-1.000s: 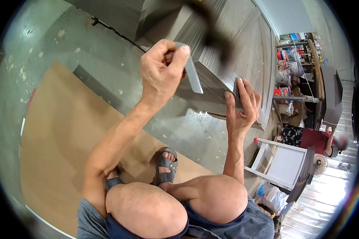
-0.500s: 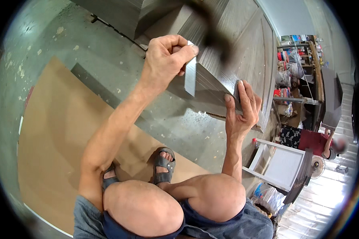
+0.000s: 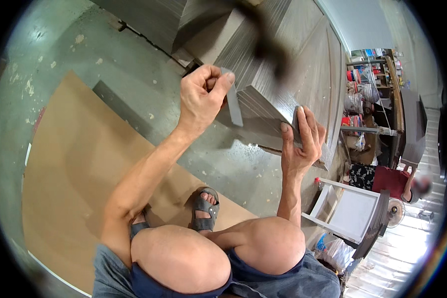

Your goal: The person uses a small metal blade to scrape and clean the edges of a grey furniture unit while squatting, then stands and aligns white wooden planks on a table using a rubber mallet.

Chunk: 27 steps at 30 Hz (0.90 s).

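Note:
My left hand (image 3: 201,99) is closed, pinching a thin flat grey strip (image 3: 235,109) between thumb and fingers. The strip hangs down beside the near corner of a grey wood-grain panel (image 3: 263,97), with a small gap between them. What the strip is made of I cannot tell for sure. My right hand (image 3: 303,141) grips the panel's edge farther right, thumb on the near side and fingers over the top. A dark blurred shape (image 3: 270,47) close to the camera covers part of the panel.
Brown sheet (image 3: 74,174) lies on the green-grey floor (image 3: 49,64) under my sandals (image 3: 205,208). More grey panels (image 3: 144,20) stand at the upper left. At right are a cluttered shelf (image 3: 367,130), a white frame (image 3: 352,213), a fan (image 3: 395,212) and another person (image 3: 390,179).
My left hand has shifted a little left and down with the strip, which now sits farther from the panel's corner and is turned. My right hand keeps its hold on the edge.

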Motion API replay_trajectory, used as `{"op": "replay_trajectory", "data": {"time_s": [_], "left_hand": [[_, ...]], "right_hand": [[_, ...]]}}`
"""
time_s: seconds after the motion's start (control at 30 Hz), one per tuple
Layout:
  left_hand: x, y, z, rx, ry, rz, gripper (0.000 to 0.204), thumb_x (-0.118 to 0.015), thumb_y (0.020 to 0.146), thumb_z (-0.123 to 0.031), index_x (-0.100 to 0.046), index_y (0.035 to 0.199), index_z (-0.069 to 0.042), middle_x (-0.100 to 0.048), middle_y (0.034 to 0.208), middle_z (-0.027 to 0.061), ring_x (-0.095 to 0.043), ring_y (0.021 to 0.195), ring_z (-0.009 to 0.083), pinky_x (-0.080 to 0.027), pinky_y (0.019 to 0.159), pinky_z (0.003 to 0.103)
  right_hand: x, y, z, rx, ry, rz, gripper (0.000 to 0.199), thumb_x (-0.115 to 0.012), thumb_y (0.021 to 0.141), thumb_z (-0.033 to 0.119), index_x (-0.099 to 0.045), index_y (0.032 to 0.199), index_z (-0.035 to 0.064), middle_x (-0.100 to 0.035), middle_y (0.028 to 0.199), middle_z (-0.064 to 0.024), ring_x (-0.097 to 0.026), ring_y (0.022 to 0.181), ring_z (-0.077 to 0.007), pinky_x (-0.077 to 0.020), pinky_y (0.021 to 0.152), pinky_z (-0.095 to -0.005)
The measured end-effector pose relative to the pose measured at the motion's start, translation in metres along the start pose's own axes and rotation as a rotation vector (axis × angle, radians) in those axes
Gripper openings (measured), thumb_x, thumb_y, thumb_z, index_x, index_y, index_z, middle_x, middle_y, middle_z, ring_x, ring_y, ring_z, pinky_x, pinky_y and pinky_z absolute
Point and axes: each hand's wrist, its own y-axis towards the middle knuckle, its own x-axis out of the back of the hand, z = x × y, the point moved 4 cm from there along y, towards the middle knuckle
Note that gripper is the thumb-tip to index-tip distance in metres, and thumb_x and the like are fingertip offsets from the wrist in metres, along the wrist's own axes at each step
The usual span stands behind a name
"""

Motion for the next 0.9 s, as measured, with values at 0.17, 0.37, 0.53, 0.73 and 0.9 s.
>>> {"op": "replay_trajectory", "data": {"time_s": [0.17,0.37,0.53,0.73,0.9], "left_hand": [[-0.008,0.003,-0.034,-0.134,-0.057,0.036,0.021,-0.069,0.091,-0.017,-0.063,0.081,0.0,-0.052,0.059,-0.0058,-0.045,0.05,0.0013,-0.038,0.045,0.02],[0.013,0.011,0.01,0.114,-0.011,0.052,0.018,-0.066,0.088,-0.012,-0.064,0.078,0.003,-0.054,0.055,-0.0031,-0.043,0.048,0.0036,-0.033,0.043,0.023],[-0.007,0.01,-0.019,-0.077,-0.006,0.161,0.017,-0.067,0.085,-0.01,-0.064,0.076,0.004,-0.052,0.054,-0.001,-0.044,0.047,0.0055,-0.034,0.043,0.025],[0.028,0.006,0.039,-0.001,0.118,-0.027,0.021,-0.067,0.086,-0.011,-0.059,0.072,0.002,-0.044,0.053,-0.0037,-0.038,0.051,0.005,-0.031,0.045,0.026],[0.008,-0.003,0.014,-0.035,0.043,-0.026,0.022,-0.067,0.087,-0.015,-0.059,0.074,0.001,-0.044,0.053,-0.0024,-0.038,0.051,0.0047,-0.032,0.046,0.027]], "right_hand": [[-0.003,-0.006,0.002,0.012,-0.016,0.004,0.045,-0.082,0.075,0.014,-0.071,0.118,0.0086,-0.069,0.12,-0.0094,-0.059,0.106,-0.026,-0.0454,0.094,-0.0386],[0.0,-0.004,0.005,-0.001,-0.023,0.005,0.045,-0.082,0.076,0.014,-0.071,0.119,0.0087,-0.068,0.121,-0.0086,-0.059,0.107,-0.0253,-0.0457,0.094,-0.0377],[-0.002,-0.006,-0.001,-0.008,-0.024,0.023,0.045,-0.082,0.076,0.012,-0.071,0.12,0.0092,-0.068,0.122,-0.0082,-0.058,0.108,-0.0246,-0.0468,0.094,-0.0368],[-0.003,-0.004,0.004,-0.01,-0.02,0.014,0.045,-0.081,0.076,0.011,-0.071,0.12,0.0092,-0.068,0.122,-0.009,-0.059,0.107,-0.0254,-0.0472,0.094,-0.0371],[-0.001,-0.006,-0.001,0.012,-0.034,0.005,0.045,-0.081,0.075,0.008,-0.071,0.118,0.0088,-0.069,0.12,-0.0093,-0.059,0.105,-0.0257,-0.0478,0.091,-0.0374]]}}
